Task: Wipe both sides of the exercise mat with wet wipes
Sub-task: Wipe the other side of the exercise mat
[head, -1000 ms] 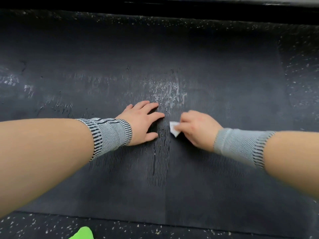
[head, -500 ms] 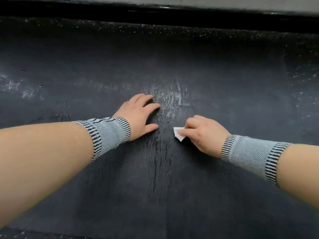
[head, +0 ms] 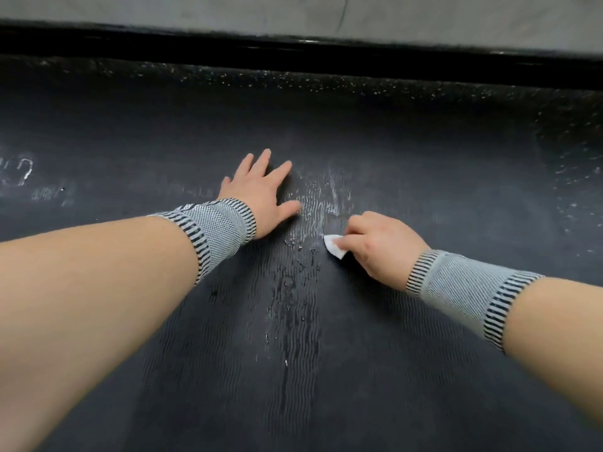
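Two hands were down on the exercise mat (head: 391, 370), a big dark mat with a wavy pattern that filled most of the view. The left hand (head: 261, 194) lay flat on the mat with its fingers straight and spread, pointing toward 1 o'clock, and it held nothing. The right hand (head: 378, 243) was at about 4 o'clock from the left hand, close by but not touching it. Its fingers were curled around a small white wet wipe (head: 333, 246), and it pressed the wipe onto the mat. Only a little corner of the wipe stuck out at 9 o'clock from the fingers.

A shiny wet streak (head: 303, 272) ran down the mat between the two hands, toward 6 o'clock. Each wrist had a gray wristband with black stripes, one on the left (head: 218, 230) and one on the right (head: 463, 288). At 12 o'clock, past the far edge of the mat, was a strip of speckled floor (head: 293, 79), then a black baseboard (head: 293, 57).
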